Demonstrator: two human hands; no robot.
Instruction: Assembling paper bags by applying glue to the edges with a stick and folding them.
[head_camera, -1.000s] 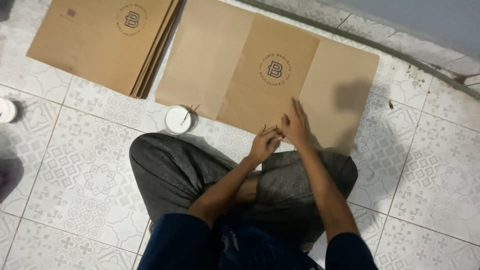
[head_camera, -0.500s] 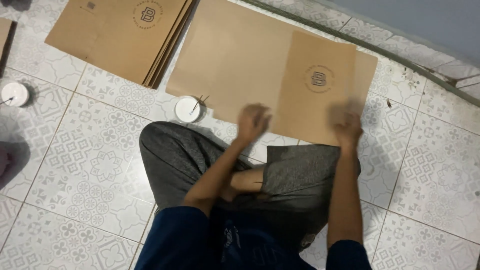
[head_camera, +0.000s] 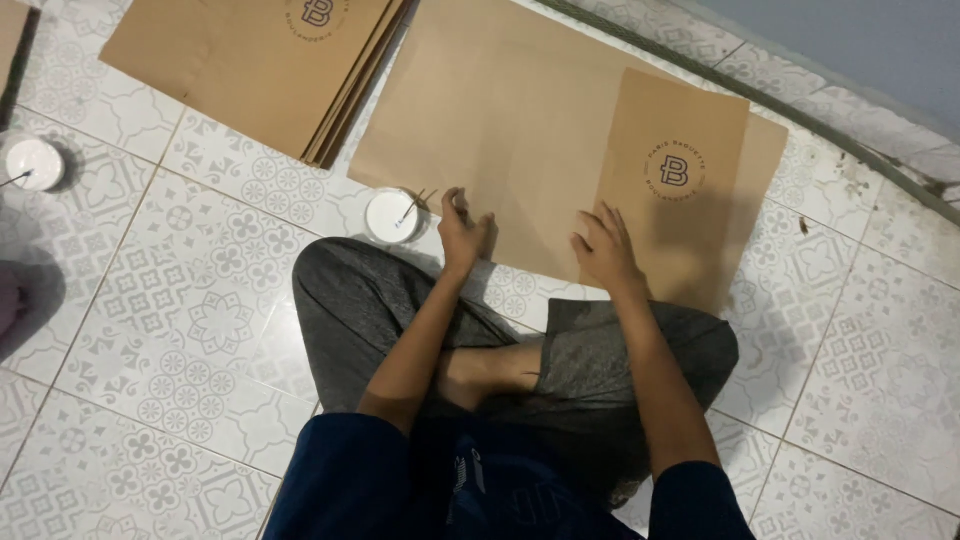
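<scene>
Only the head view here, so that's all we go by. We're sitting cross-legged on a patterned tile floor (head_camera: 180, 330), looking down at a big brown paper sheet (head_camera: 500, 130) spread flat in front of our knees. Its right part is folded over into a narrower flap (head_camera: 680, 130) with a round printed mark on it, and that flap lies on top of the sheet.

Our left hand (head_camera: 462, 232) rests on the near edge of the sheet, fingers curled in, loosely together — it isn't clamped on anything we can make out; the sheet just lies under it. Our right hand (head_camera: 605, 248) sits flat on the lower left corner of the flap, fingers spread apart and pressing down, not gripping.

Just left of the left hand there's a small white cup (head_camera: 392, 215) on the tiles with a thin stick or brush leaning in it, right beside the sheet's near left corner. Further up and to the left lies a stack of brown sheets (head_camera: 250, 70), close to the big one but we can't tell if they touch. At the far left edge stands another white cup (head_camera: 33, 164).
</scene>
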